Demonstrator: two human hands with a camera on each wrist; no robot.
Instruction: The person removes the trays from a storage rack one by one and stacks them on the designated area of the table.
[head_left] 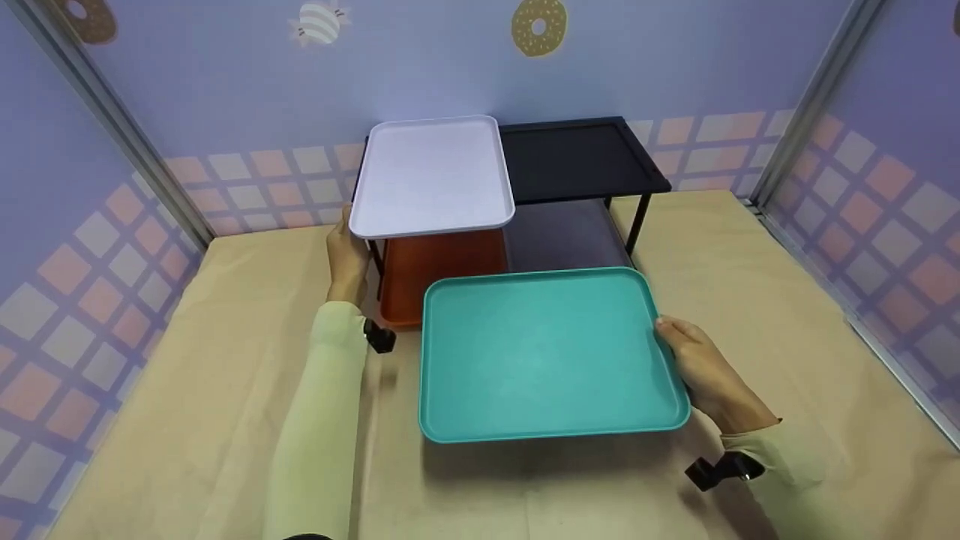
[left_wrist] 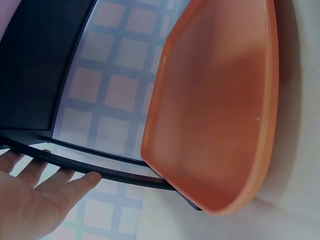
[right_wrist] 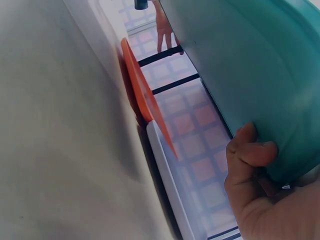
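Note:
My right hand (head_left: 701, 367) grips the right edge of a teal tray (head_left: 551, 356), held above the table in front of a black two-level rack (head_left: 577, 161). In the right wrist view, curled fingers (right_wrist: 255, 152) of that hand pinch the tray's rim. At the rack's left side is my left hand (head_left: 349, 259), close to the corner of a white tray (head_left: 433, 176) on the top level. The left wrist view shows its fingers (left_wrist: 75, 187) fairly straight against a thin black leg (left_wrist: 115, 172); its thumb is out of sight. Below, an orange tray (head_left: 442, 270) lies on the lower level.
A grey tray (head_left: 562, 232) lies right of the orange one under the rack's top. Beige cloth (head_left: 187, 420) covers the table. Patterned wall panels (head_left: 420, 60) stand behind and on both sides, with metal posts (head_left: 817, 97) at the corners.

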